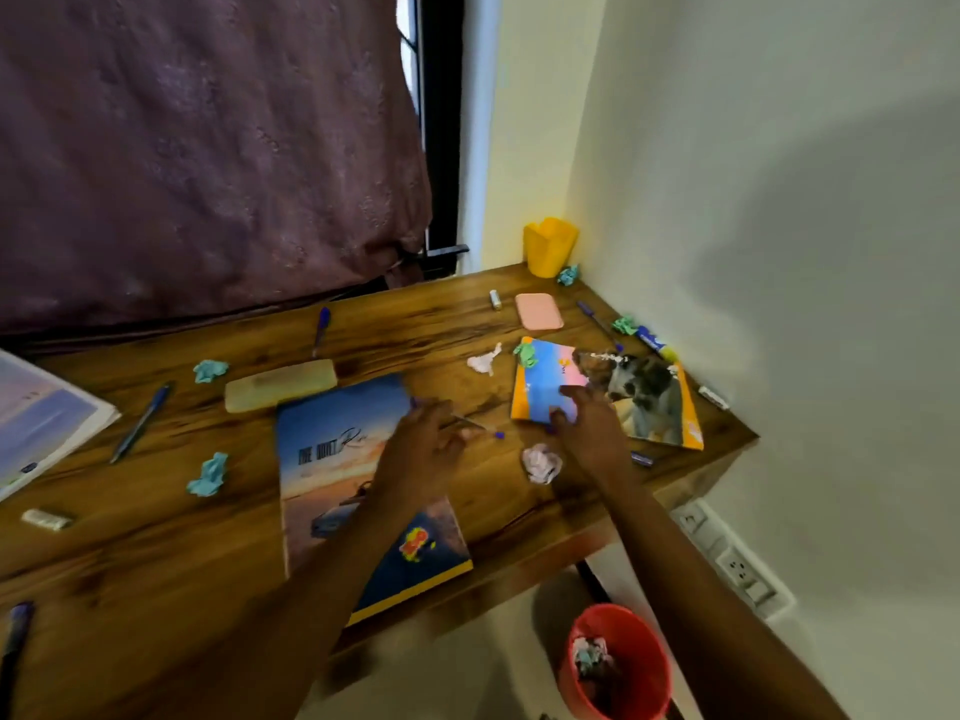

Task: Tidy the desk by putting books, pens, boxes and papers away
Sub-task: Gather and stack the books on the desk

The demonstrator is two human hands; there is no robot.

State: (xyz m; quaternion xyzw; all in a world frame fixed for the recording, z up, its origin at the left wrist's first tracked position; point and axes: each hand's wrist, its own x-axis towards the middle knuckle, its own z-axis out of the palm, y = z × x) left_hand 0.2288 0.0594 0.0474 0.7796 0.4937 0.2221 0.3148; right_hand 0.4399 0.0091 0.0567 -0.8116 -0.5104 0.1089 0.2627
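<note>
My left hand (421,449) is over the top of a large sunset-cover book (337,511) and is shut on a thin pen (488,429) with a blue tip. My right hand (589,431) lies with fingers apart on the near edge of a small orange and blue notebook (540,379). That notebook rests on a cat-picture book (654,407) at the desk's right end. A pink paper ball (541,462) sits between my hands. More pens (322,330) (140,423) (597,319) lie loose on the wooden desk (156,553).
A yellow cup (550,246) stands in the far right corner. A red bin (618,667) with crumpled paper is on the floor below the desk. Teal paper balls (210,370) (208,475), a pink box (538,311), a pale case (280,384) and an open book (41,423) are scattered about.
</note>
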